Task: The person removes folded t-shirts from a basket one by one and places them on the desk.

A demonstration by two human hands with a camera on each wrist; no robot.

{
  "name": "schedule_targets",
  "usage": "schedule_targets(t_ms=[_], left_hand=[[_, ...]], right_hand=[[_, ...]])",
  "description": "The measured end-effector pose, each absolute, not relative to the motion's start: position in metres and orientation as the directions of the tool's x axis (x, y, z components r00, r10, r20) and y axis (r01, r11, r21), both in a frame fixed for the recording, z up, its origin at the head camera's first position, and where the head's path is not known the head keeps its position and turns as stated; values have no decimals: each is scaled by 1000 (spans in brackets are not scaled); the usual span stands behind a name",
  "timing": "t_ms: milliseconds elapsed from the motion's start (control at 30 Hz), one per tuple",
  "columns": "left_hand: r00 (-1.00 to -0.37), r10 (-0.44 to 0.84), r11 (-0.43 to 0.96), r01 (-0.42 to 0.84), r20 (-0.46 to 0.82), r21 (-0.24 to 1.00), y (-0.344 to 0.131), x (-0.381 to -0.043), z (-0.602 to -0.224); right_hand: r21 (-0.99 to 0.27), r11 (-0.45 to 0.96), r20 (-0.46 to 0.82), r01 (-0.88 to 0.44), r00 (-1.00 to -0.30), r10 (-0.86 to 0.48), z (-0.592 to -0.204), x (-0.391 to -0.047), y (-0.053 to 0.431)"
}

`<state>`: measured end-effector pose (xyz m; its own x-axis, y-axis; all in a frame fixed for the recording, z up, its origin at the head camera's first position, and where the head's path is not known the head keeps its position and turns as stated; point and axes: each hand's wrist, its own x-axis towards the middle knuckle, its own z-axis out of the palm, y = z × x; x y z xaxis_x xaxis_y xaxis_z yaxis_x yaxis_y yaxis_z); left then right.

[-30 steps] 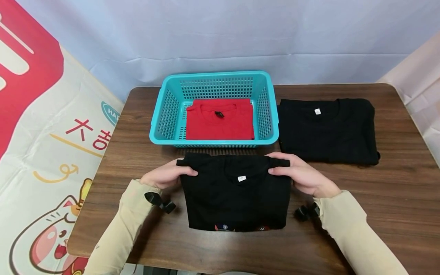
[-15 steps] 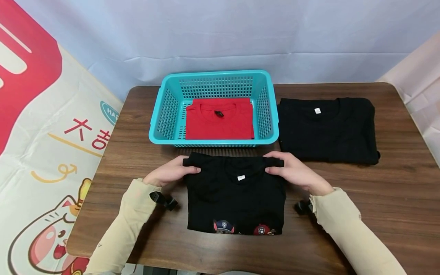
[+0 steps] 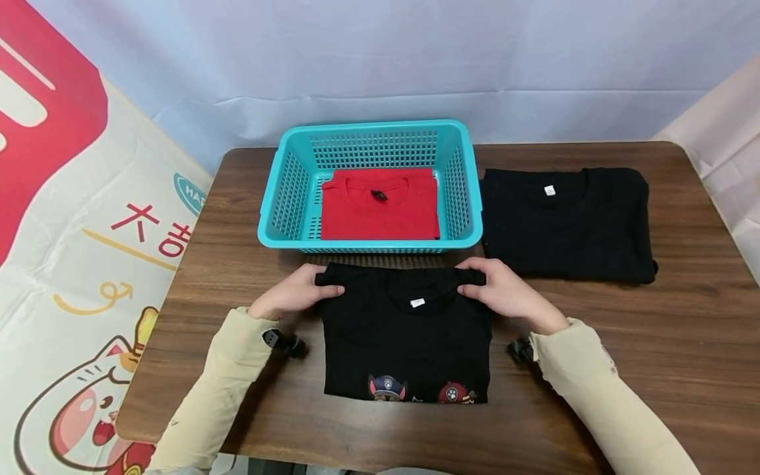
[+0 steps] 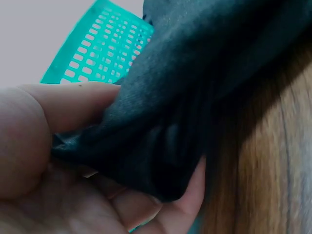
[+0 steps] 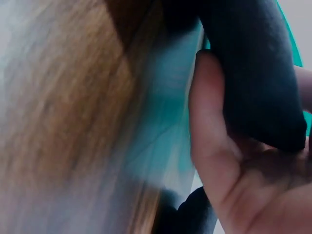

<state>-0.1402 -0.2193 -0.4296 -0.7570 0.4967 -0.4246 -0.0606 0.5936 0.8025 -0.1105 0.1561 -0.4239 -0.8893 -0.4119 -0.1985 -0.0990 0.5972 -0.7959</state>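
Observation:
A folded black T-shirt (image 3: 406,343) with a white neck label and cartoon prints along its near edge is held by both hands in front of the basket. My left hand (image 3: 297,290) pinches its far left corner, thumb on top and fingers beneath. At the far right corner, my right hand (image 3: 501,290) grips the cloth the same way. In the left wrist view, the folded layers of the black T-shirt (image 4: 161,112) lie between thumb and fingers. The right wrist view shows the fingers (image 5: 209,107) under the shirt's edge.
A turquoise plastic basket (image 3: 270,198) stands just beyond the shirt, with a folded red T-shirt (image 3: 380,214) inside. Another folded black T-shirt (image 3: 570,231) lies right of the basket on the wooden table (image 3: 683,363). A white cloth hangs behind the table.
The held black T-shirt has come down slightly toward the near edge, showing more of its cartoon print. Both hands have drawn a little closer together and keep their hold on the corners.

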Motion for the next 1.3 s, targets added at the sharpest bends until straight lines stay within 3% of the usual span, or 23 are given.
schedule_targets(t_ms=[767, 1300], left_hand=[[-812, 414, 753, 52, -411, 656, -216, -143, -430], [-809, 427, 776, 99, -404, 623, -216, -144, -429]], right_hand=[[-633, 757, -199, -159, -912, -358, -426, -111, 146], [-586, 790, -205, -180, -910, -360, -424, -107, 142]])
